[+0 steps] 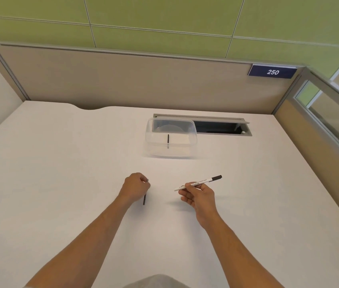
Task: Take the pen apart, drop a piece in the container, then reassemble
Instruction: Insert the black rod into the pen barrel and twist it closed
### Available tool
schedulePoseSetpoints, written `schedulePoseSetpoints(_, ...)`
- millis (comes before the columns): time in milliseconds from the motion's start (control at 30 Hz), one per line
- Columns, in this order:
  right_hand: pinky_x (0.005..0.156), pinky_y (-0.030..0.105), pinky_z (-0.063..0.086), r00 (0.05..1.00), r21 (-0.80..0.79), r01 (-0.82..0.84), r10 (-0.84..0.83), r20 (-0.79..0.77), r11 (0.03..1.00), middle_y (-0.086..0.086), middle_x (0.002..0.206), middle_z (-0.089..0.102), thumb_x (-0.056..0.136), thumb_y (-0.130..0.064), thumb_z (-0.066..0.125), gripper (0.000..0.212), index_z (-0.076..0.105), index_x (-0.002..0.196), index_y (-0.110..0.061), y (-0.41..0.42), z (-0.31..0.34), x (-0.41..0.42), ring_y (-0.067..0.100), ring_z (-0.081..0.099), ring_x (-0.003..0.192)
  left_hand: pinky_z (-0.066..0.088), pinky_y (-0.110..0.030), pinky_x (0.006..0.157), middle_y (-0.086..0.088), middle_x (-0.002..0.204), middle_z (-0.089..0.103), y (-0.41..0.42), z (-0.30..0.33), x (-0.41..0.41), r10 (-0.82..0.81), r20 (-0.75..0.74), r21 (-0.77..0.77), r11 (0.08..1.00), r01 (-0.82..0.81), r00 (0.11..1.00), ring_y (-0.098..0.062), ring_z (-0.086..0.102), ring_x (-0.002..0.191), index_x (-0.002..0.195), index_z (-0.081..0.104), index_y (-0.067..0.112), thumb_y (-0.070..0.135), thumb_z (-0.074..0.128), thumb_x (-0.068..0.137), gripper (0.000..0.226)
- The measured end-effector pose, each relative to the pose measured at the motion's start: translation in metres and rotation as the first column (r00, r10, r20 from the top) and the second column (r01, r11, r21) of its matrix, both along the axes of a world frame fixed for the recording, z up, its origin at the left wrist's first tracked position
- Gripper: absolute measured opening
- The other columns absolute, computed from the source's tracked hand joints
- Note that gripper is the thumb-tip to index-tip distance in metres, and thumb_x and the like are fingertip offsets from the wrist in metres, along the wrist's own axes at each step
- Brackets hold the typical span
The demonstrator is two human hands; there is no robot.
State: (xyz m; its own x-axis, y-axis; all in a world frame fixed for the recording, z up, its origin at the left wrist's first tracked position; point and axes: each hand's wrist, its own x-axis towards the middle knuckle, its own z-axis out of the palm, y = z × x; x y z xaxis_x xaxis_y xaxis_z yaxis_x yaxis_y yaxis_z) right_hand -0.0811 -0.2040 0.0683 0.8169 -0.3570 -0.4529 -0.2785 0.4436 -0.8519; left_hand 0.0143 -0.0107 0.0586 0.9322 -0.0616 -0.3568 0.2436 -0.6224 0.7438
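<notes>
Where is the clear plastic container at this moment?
In the head view, the clear container sits on the white desk, right of centre, beyond both hands, against the open cable hatch.

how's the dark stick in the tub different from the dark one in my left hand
The stick in the container lies loose, untouched, inside the clear container far up the table. The stick in the left hand is pinched by the left hand, hanging near the table close to you. Both are thin, dark and straight.
</notes>
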Motion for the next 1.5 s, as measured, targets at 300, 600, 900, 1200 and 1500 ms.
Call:
schedulePoseSetpoints(300,0.07,0.034,0.06,1.0,0.046,0.028,-0.028,0.002,0.999,0.016,0.085,0.073,0.091,-0.004,0.065,0.002,0.066,0.092,-0.002,0.002,0.002,0.005,0.025,0.071,0.073,0.057,-0.032,0.061,-0.02,0.082,0.068,-0.011,0.019,-0.004,0.096,-0.197,-0.544,0.817,-0.191,0.976,-0.024,0.069,0.065,0.08,0.058,0.003,0.002,0.065,0.083,0.008)
schedulePoseSetpoints(600,0.07,0.033,0.062,0.997,0.127,0.064,-0.069,0.035,0.99,0.015,0.086,0.072,0.091,-0.003,0.064,0.004,0.066,0.093,0.0,0.002,0.003,0.005,0.025,0.073,0.075,0.058,-0.03,0.064,-0.024,0.085,0.066,-0.018,0.022,-0.015,0.125,-0.26,-0.737,0.615,-0.28,0.958,-0.032,0.07,0.079,0.088,0.055,0.001,0.001,0.062,0.087,0.007)
schedulePoseSetpoints(900,0.075,0.036,0.062,0.995,0.146,0.074,-0.083,0.056,0.986,0.017,0.089,0.073,0.091,-0.004,0.065,0.006,0.066,0.094,0.0,0.005,0.005,0.006,0.026,0.073,0.077,0.058,-0.029,0.063,-0.026,0.087,0.065,-0.023,0.023,-0.018,0.134,-0.261,-0.779,0.556,-0.29,0.956,-0.033,0.07,0.078,0.088,0.055,0.001,-0.001,0.061,0.088,0.007)
schedulePoseSetpoints(1200,0.071,0.033,0.062,0.989,0.217,0.127,-0.139,0.043,0.968,0.016,0.087,0.074,0.092,-0.005,0.064,0.01,0.062,0.1,0.001,0.005,0.005,0.007,0.024,0.074,0.078,0.06,-0.033,0.069,-0.026,0.084,0.066,-0.025,0.02,-0.024,0.133,-0.294,-0.806,0.498,-0.32,0.947,-0.038,0.07,0.084,0.087,0.054,0.002,-0.003,0.06,0.088,0.008)
schedulePoseSetpoints(1500,0.07,0.032,0.063,0.988,0.217,0.135,-0.149,0.051,0.967,0.019,0.09,0.074,0.092,-0.005,0.064,0.016,0.061,0.105,0.003,0.006,0.007,0.008,0.024,0.074,0.078,0.06,-0.034,0.073,-0.028,0.086,0.067,-0.023,0.016,-0.027,0.114,-0.311,-0.828,0.454,-0.328,0.944,-0.039,0.069,0.087,0.085,0.054,0.002,-0.005,0.062,0.086,0.011)
